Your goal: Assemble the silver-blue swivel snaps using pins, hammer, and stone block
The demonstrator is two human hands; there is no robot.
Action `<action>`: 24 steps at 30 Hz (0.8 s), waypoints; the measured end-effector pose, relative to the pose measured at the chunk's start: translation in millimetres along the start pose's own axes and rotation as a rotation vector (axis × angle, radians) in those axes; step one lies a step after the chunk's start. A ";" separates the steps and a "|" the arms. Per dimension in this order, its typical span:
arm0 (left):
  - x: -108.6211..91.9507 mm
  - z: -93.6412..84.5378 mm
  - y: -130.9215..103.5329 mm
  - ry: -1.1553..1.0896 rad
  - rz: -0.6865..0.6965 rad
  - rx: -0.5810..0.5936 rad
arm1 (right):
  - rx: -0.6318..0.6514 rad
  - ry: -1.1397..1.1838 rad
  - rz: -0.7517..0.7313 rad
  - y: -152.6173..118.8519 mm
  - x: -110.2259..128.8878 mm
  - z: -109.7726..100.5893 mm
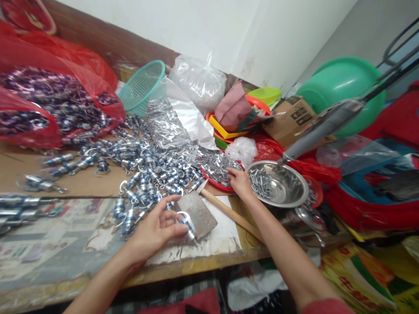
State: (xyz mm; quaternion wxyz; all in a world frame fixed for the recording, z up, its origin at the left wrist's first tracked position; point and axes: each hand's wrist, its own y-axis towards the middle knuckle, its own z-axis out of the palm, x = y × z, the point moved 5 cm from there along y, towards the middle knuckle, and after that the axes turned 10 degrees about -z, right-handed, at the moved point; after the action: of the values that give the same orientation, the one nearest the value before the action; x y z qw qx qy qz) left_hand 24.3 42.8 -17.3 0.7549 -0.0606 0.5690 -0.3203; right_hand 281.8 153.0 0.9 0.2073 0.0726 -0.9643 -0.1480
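My left hand (160, 226) pinches a small silver-and-blue metal hook fitting (188, 226) between thumb and fingers, over the front left part of a grey metal block (199, 213). My right hand (240, 181) reaches to the right edge of a red tray (214, 168) full of small flat silver pieces; its fingers are pinched together at the pieces, and what they hold is too small to make out. Between the hands lies a hammer, its wooden handle (229, 213) slanting toward the table's front edge. Many similar hook fittings (147, 174) are heaped left of the block.
A steel bowl (296, 198) with thin metal pins stands right of my right hand. Red bags (91, 65) of fittings lie at the back left, near a teal basket (140, 89). A grey-handled bar (324, 128) slants over the right side.
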 end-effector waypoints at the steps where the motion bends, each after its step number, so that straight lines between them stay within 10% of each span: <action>1: 0.3 -0.1 0.2 -0.004 -0.002 0.001 | -0.033 0.029 0.013 -1.5 -3.0 -2.1; 11: -0.4 1.9 -0.6 -0.007 0.001 -0.003 | -0.169 0.506 0.076 -15.6 43.3 -15.4; 18: -1.5 2.0 0.1 0.007 0.009 0.022 | 0.225 1.024 0.092 -73.1 127.4 4.1; 24: -2.0 2.5 -0.4 0.006 0.018 0.029 | 0.319 1.112 0.122 -81.1 140.6 12.8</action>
State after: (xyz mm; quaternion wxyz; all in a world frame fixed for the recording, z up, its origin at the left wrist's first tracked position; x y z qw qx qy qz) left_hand 26.1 42.9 -14.6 0.7568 -0.0435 0.5674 -0.3216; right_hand 155.7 51.3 17.3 0.6772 0.1140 -0.7234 0.0714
